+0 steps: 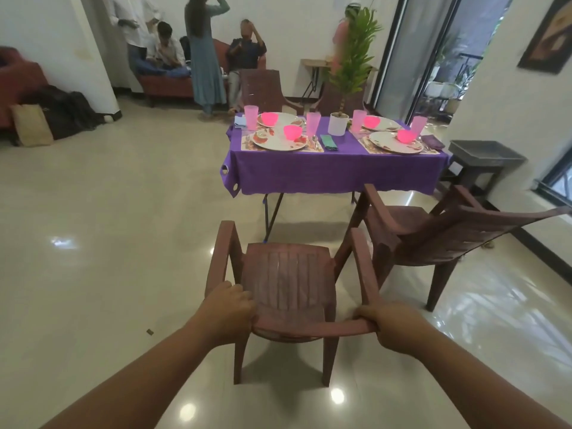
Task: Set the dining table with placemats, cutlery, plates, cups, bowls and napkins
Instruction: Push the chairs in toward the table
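A brown plastic chair [291, 283] stands on the floor in front of me, facing the table. My left hand [230, 308] grips the left end of its backrest and my right hand [393, 326] grips the right end. Beyond it is the dining table under a purple cloth [334, 171]. On the table lie placemats [363, 144] with white plates [272, 143], pink bowls [292, 131], pink cups [251, 116], cutlery [315, 142] and folded napkins [328, 141]. A white pot with a plant [338, 123] stands in the middle of the table.
A second brown chair [439, 236] stands askew to the right, close to the one I hold. Two more chairs [263, 86] are behind the table. A dark stool with a grey tray [486, 154] is at the right. Several people are by a sofa at the back. Bags [58, 114] lie at the left wall.
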